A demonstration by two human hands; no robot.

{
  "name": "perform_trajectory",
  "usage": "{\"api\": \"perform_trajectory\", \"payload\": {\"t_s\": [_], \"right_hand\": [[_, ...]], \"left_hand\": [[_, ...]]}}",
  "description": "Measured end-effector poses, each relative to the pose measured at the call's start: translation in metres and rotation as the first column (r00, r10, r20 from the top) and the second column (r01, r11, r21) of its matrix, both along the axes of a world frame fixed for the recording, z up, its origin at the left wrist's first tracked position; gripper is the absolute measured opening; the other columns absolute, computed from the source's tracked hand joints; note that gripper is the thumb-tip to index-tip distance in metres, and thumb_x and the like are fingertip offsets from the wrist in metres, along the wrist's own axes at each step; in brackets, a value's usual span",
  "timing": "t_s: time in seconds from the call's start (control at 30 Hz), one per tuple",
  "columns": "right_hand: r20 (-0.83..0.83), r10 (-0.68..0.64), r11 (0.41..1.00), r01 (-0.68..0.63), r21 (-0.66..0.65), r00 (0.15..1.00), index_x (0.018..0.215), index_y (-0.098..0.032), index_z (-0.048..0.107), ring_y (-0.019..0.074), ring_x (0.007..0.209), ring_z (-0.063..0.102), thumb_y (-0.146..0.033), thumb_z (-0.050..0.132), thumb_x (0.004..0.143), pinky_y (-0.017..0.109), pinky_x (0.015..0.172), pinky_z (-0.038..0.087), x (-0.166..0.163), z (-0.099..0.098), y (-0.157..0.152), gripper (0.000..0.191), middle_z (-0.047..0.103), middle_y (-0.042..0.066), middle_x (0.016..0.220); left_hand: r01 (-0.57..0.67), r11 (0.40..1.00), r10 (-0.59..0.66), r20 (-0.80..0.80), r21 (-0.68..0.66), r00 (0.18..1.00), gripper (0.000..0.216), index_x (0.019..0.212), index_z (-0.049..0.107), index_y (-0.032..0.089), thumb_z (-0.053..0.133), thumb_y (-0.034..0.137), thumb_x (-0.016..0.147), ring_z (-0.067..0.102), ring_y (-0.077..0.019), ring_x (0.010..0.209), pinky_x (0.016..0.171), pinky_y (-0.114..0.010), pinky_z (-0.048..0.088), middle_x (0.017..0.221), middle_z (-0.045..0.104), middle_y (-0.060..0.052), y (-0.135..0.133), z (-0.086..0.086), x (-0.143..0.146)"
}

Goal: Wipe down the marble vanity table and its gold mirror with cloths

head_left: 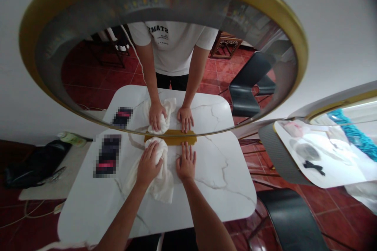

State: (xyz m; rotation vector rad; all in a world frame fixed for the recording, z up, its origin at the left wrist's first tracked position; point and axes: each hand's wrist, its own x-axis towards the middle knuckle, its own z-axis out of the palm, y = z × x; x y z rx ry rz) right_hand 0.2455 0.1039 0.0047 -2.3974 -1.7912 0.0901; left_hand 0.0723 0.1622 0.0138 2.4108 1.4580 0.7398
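Observation:
Bunched under my left hand [150,162] is a white cloth [165,188], pressed against the white marble-patterned table [224,200]. The fingers curve over the bunched part, and loose folds spread toward me. To its right, my right hand [186,162] lies flat with fingers stretched out. Its fingertips reach the gold base [182,140] of a large round mirror [212,110]. The cloth touches the left part of that base. Both hands and the cloth also show reflected in the mirror.
A pixelated dark object [108,157] lies on the table's left side. Black chairs [294,215] stand at the right, by a second white table [326,178] with a mirror. Low at the left are a dark bag [38,164], a green bottle [72,138] and cables.

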Motion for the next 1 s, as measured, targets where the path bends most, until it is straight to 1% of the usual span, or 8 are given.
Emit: {"api": "perform_trajectory", "payload": {"t_s": [0.17, 0.3, 0.37, 0.5, 0.63, 0.73, 0.83, 1.0], "right_hand": [[-0.008, 0.004, 1.0, -0.004, 0.002, 1.0, 0.148, -0.021, 0.004, 0.0214, 0.141, 0.003, -0.023, 0.034, 0.085, 0.046, 0.112, 0.009, 0.0, 0.0, 0.0, 0.069, 0.01, 0.001, 0.154], [-0.011, -0.002, 1.0, 0.002, -0.001, 1.0, 0.148, -0.021, 0.005, 0.0214, 0.141, 0.002, -0.023, 0.034, 0.085, 0.046, 0.112, 0.008, -0.001, -0.001, 0.0, 0.069, 0.008, 0.0, 0.154], [-0.01, -0.005, 1.0, 0.005, -0.003, 1.0, 0.148, -0.021, 0.005, 0.0211, 0.141, 0.002, -0.023, 0.034, 0.085, 0.046, 0.112, 0.008, -0.001, -0.001, 0.0, 0.069, 0.008, 0.0, 0.154], [-0.006, 0.011, 1.0, -0.011, -0.015, 1.0, 0.148, -0.021, 0.005, 0.022, 0.141, 0.002, -0.026, 0.036, 0.085, 0.046, 0.112, 0.008, 0.001, -0.001, 0.0, 0.07, 0.006, 0.0, 0.154], [0.002, 0.027, 0.999, -0.027, -0.026, 1.0, 0.148, -0.021, 0.006, 0.022, 0.141, 0.001, -0.028, 0.037, 0.086, 0.046, 0.111, 0.008, 0.002, -0.001, -0.001, 0.07, 0.006, 0.001, 0.154], [-0.004, 0.018, 1.0, -0.018, -0.02, 1.0, 0.148, -0.021, 0.006, 0.022, 0.141, 0.001, -0.027, 0.036, 0.085, 0.046, 0.112, 0.008, 0.001, -0.001, -0.001, 0.07, 0.006, 0.0, 0.154], [-0.014, 0.008, 1.0, -0.008, -0.012, 1.0, 0.148, -0.022, 0.006, 0.0217, 0.141, 0.002, -0.025, 0.035, 0.085, 0.046, 0.112, 0.008, 0.0, 0.0, 0.0, 0.07, 0.007, -0.001, 0.154], [-0.009, 0.0, 1.0, 0.0, -0.014, 1.0, 0.148, -0.021, 0.005, 0.0215, 0.141, 0.004, -0.023, 0.034, 0.085, 0.046, 0.112, 0.008, 0.0, 0.001, 0.0, 0.069, 0.009, 0.0, 0.154]], "left_hand": [[-0.068, 0.998, 0.067, 0.009, 0.013, 0.998, 0.062, 0.142, 0.027, 0.018, 0.047, 0.03, 0.085, 0.032, -0.0287, 0.134, 0.109, -0.049, 0.03, 0.144, 0.037, -0.011, 0.002, 0.001, -0.021], [-0.047, 0.999, 0.047, -0.031, 0.001, 0.998, 0.062, 0.143, 0.026, 0.018, 0.046, 0.029, 0.085, 0.03, -0.0282, 0.135, 0.11, -0.049, 0.028, 0.146, 0.034, -0.011, -0.001, 0.0, -0.012], [0.018, 1.0, -0.018, -0.05, -0.005, 0.999, 0.063, 0.143, 0.026, 0.017, 0.046, 0.028, 0.085, 0.029, -0.0276, 0.135, 0.11, -0.048, 0.028, 0.147, 0.033, -0.01, -0.004, 0.0, 0.0], [0.214, 0.976, -0.217, -0.083, -0.045, 0.973, 0.066, 0.143, 0.026, 0.016, 0.048, 0.024, 0.081, 0.027, -0.0248, 0.137, 0.112, -0.044, 0.026, 0.148, 0.03, -0.009, -0.008, 0.004, 0.032], [0.283, 0.956, -0.289, -0.08, -0.073, 0.954, 0.067, 0.144, 0.025, 0.019, 0.048, 0.022, 0.081, 0.027, -0.0232, 0.137, 0.112, -0.043, 0.026, 0.148, 0.031, -0.006, -0.006, 0.008, 0.05], [0.279, 0.957, -0.285, -0.081, -0.076, 0.955, 0.064, 0.143, 0.027, 0.019, 0.047, 0.023, 0.082, 0.029, -0.0232, 0.136, 0.111, -0.043, 0.027, 0.147, 0.033, -0.007, -0.003, 0.008, 0.049], [0.241, 0.969, -0.245, -0.078, -0.059, 0.966, 0.061, 0.142, 0.03, 0.02, 0.046, 0.025, 0.084, 0.031, -0.0241, 0.135, 0.11, -0.044, 0.029, 0.146, 0.035, -0.008, -0.001, 0.006, 0.037], [0.06, 0.998, -0.06, -0.024, -0.006, 0.998, 0.058, 0.141, 0.03, 0.02, 0.045, 0.028, 0.086, 0.033, -0.0266, 0.133, 0.108, -0.047, 0.03, 0.144, 0.038, -0.009, 0.002, 0.001, 0.002]]}}
